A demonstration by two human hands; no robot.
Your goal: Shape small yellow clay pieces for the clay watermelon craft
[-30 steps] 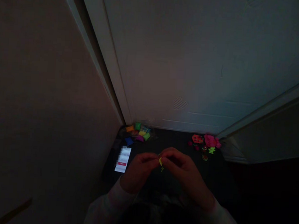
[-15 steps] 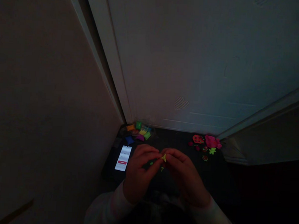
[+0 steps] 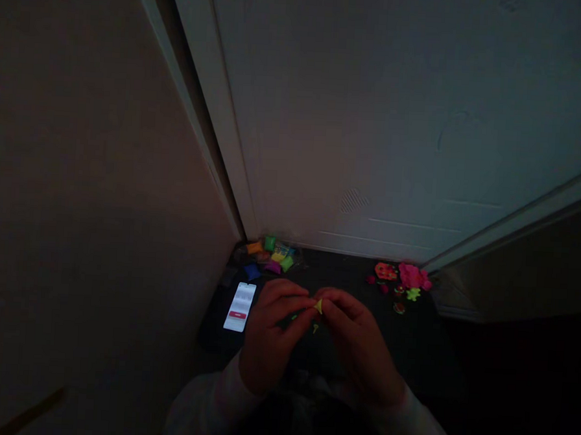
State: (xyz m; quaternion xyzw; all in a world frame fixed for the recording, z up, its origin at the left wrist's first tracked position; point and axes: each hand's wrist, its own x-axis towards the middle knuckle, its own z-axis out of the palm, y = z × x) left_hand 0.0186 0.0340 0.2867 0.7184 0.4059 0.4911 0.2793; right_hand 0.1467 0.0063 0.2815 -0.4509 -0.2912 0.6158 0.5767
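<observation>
A small yellow piece of modelling clay [image 3: 319, 306], roughly three-cornered, is pinched between the fingertips of both hands above the dark table. My left hand [image 3: 275, 330] grips it from the left with thumb and index finger. From the right, my right hand [image 3: 355, 338] presses it with its fingertips, the thumb partly hidden. Just below the fingers lies a tiny yellow piece [image 3: 315, 328]. A small green piece [image 3: 294, 317] shows in the gap under my left fingers.
A lit phone [image 3: 240, 307] lies left of my hands on the dark table [image 3: 336, 265]. Behind it are several colourful clay packets [image 3: 273, 259]. Pink flower-like shapes [image 3: 413, 276], a green shape [image 3: 413, 294] and small figures sit at the right. A white door [image 3: 372, 150] rises behind.
Both hands keep their pinch on the yellow clay, with only slight finger movement. The text on the phone's screen looks different. The view has shifted a little.
</observation>
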